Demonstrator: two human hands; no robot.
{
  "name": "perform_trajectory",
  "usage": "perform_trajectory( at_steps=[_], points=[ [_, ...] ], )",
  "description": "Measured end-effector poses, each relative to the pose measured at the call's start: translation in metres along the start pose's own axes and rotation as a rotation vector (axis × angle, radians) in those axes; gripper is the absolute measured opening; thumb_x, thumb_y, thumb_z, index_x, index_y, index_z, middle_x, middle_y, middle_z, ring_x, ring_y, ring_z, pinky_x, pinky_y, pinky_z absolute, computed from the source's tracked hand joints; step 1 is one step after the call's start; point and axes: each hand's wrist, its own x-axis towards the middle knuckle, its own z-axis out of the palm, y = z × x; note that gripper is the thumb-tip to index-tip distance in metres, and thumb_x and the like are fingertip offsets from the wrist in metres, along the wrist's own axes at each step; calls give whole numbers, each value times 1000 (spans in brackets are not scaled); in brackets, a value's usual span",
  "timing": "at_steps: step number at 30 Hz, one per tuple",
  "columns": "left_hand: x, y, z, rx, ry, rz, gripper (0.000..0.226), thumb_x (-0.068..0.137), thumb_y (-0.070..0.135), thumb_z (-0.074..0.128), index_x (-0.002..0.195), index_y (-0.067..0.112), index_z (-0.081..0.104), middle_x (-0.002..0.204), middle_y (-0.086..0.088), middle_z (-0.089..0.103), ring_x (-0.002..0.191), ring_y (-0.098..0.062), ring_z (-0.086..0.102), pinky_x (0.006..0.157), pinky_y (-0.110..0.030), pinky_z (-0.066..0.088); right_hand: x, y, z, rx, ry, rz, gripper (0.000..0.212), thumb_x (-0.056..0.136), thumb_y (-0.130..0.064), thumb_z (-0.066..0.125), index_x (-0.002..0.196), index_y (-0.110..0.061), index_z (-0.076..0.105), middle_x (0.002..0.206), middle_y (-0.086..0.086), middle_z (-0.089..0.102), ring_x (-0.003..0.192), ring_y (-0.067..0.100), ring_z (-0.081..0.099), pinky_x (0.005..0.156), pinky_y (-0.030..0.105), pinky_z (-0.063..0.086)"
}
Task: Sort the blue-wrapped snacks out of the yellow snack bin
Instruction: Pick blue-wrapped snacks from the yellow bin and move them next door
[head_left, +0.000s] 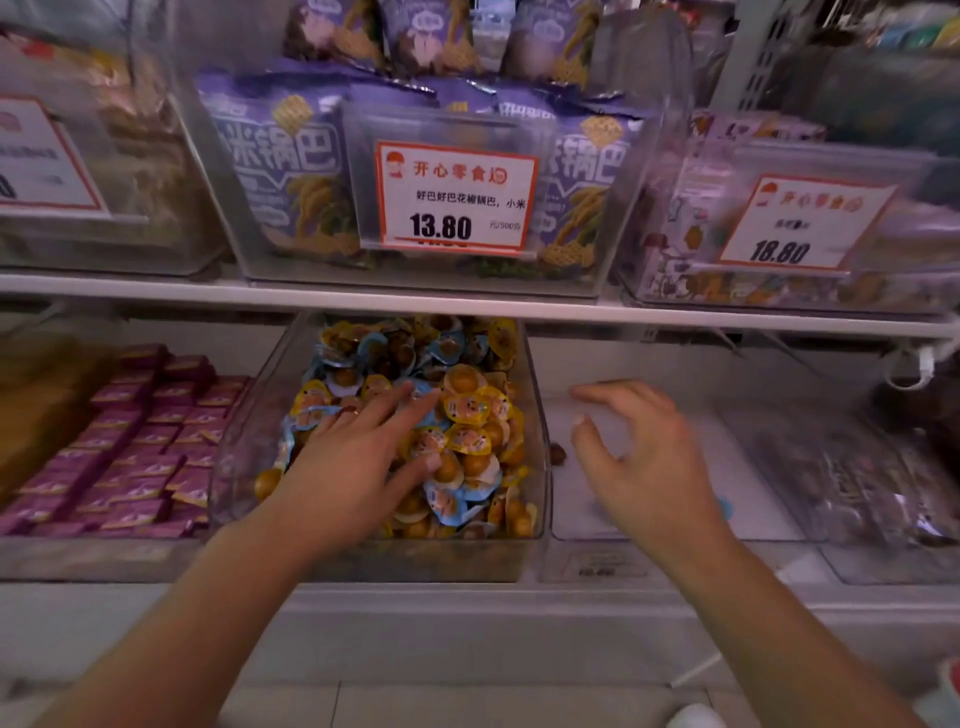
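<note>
Down at the lower shelf, the left hand (358, 457) lies with fingers spread flat, gripping nothing, on the mixed heap in the yellow snack bin (537, 415), blue-wrapped snacks (441, 499) just beside its thumb, while the right hand (639, 457) hovers loosely curled and empty over the neighbouring clear bin (675, 519).

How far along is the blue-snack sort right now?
Early. Done: little that shows; a bit of blue shows by the right wrist in the neighbouring clear bin. In hand: the left hand lies spread on the snack pile; the right hand hovers with curled fingers, apparently empty. Left: many blue-wrapped snacks still mixed in the yellow snack bin.
</note>
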Motion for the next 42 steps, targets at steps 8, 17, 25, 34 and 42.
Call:
perform_trajectory(
  at_steps=[8, 17, 25, 34, 42],
  points=[
    [10, 2, 1, -136, 191, -11, 17, 83, 32, 76, 100, 29, 73, 118, 6, 64, 110, -22, 61, 95, -41, 47, -26, -59, 53, -510, -590, -290, 54, 96, -63, 34, 127, -23, 56, 122, -1, 55, 120, 23, 42, 94, 37, 46],
    [-19, -22, -27, -364, 344, -79, 31, 81, 9, 62, 101, 32, 65, 104, 15, 53, 100, -1, 55, 84, -18, 40, -11, -62, 66, -515, -613, -232, 44, 93, -47, 56, 129, -22, 49, 130, 1, 49, 121, 30, 47, 94, 41, 47],
    [-16, -7, 3, 91, 134, -66, 39, 85, 55, 61, 115, 32, 52, 119, 4, 52, 103, -22, 56, 81, -37, 48, -10, -60, 67, -482, -544, -187, 31, 84, -28, 61, 114, -22, 55, 122, 0, 47, 100, 29, 61, 80, 41, 52],
    [-10, -16, 7, -21, 85, 10, 57, 84, 45, 65, 138, 39, 48, 128, 7, 64, 112, -23, 59, 89, -37, 51, -19, -62, 79, -246, -490, -26, 47, 87, -28, 66, 131, -26, 51, 138, -1, 31, 109, 27, 60, 90, 40, 52],
    [-9, -16, 2, -428, 256, -184, 35, 94, 40, 56, 129, 41, 56, 101, 16, 70, 92, -5, 65, 76, -29, 55, -14, -53, 77, -101, -377, -34, 40, 86, -15, 71, 125, -24, 62, 127, -5, 48, 114, 12, 53, 100, 17, 41]
  ],
)
